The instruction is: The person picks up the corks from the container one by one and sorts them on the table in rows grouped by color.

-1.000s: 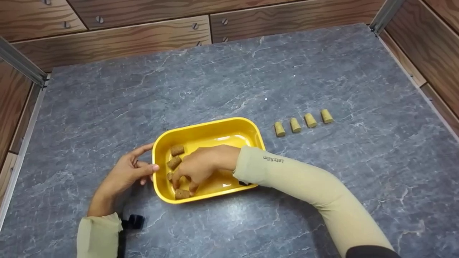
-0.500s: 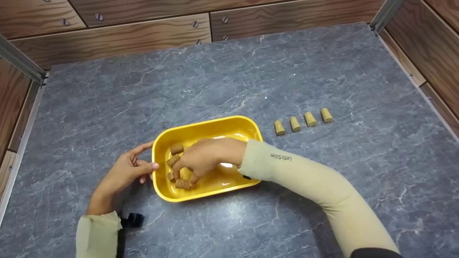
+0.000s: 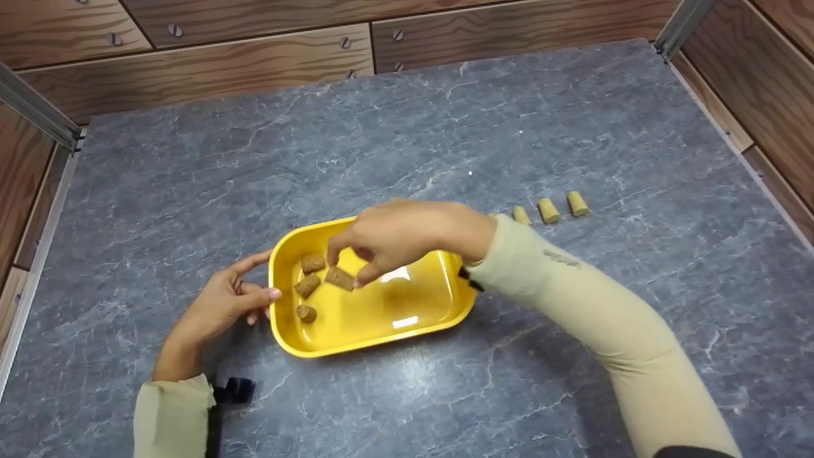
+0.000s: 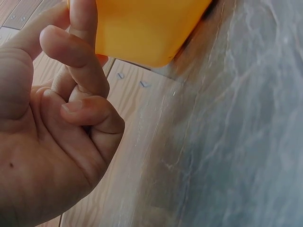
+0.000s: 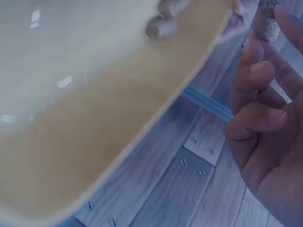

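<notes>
The right hand (image 3: 404,234) has lifted a pinched cork (image 3: 339,278). Three corks (image 3: 308,285) remain nearer the left hand (image 3: 221,300), gripping the yellow tray (image 3: 362,321).

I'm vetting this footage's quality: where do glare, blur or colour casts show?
Head: white glare inside the yellow rectangular plastic tub, smeared lettering on the right pale green fabric sleeve; left wrist: grey marbled tabletop looks soft; right wrist: bluish cast, tub washed out.
</notes>
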Demonstrator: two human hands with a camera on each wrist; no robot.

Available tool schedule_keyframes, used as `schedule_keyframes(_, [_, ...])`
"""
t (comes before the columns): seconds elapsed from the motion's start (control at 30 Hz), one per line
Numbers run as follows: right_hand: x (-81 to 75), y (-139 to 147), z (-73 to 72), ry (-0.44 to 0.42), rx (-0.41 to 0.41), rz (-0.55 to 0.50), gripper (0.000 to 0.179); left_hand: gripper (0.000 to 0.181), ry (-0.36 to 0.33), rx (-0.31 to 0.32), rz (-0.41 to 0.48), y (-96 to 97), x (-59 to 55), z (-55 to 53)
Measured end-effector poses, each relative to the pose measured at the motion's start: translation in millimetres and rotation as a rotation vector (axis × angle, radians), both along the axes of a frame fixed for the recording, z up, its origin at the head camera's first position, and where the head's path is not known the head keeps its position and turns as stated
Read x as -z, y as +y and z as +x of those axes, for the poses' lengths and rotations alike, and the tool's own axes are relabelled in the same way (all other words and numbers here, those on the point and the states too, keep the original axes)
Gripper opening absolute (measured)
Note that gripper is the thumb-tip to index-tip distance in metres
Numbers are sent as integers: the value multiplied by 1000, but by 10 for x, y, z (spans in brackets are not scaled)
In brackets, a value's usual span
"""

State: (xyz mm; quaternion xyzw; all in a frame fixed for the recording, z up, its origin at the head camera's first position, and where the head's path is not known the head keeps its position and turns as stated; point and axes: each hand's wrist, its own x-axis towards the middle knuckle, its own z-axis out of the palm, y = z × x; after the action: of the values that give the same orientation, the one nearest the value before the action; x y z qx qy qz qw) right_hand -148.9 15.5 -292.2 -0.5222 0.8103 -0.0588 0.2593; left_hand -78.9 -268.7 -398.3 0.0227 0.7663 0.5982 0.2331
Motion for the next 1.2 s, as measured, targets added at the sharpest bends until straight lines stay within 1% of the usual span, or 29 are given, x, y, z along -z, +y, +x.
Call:
schedule_keyframes(0.1, [-88,167,-22,-1,30,-47,43,75,0,3,-9,-6,4,-3])
schedule_keyframes(0.17, [-131,305,-38,0,56,-97,41,75,1,6,-9,-7,7,-5])
schedule_keyframes(0.3, [-151,651,-85,21,112,-220,37,75,3,21,3,0,11,-11])
schedule_keyframes(0.4, [-125,912,-118,40,154,-279,36,75,3,20,7,1,9,-15])
schedule_keyframes(0.63, [-62,1372,-111,58,285,-301,32,76,-6,-3,0,-10,5,-4])
schedule_keyframes(0.8, [-62,1650,-21,87,361,-321,31,75,2,0,14,-7,25,8])
schedule_keyframes(0.93, [-37,1841,59,144,409,-336,32,75,3,-1,22,-18,22,20])
schedule_keyframes(1.03, [42,1962,108,181,444,-336,32,74,1,-4,19,-21,12,23])
schedule_keyframes(1.2, [260,2084,217,193,497,-301,33,74,-2,2,10,-15,-3,13])
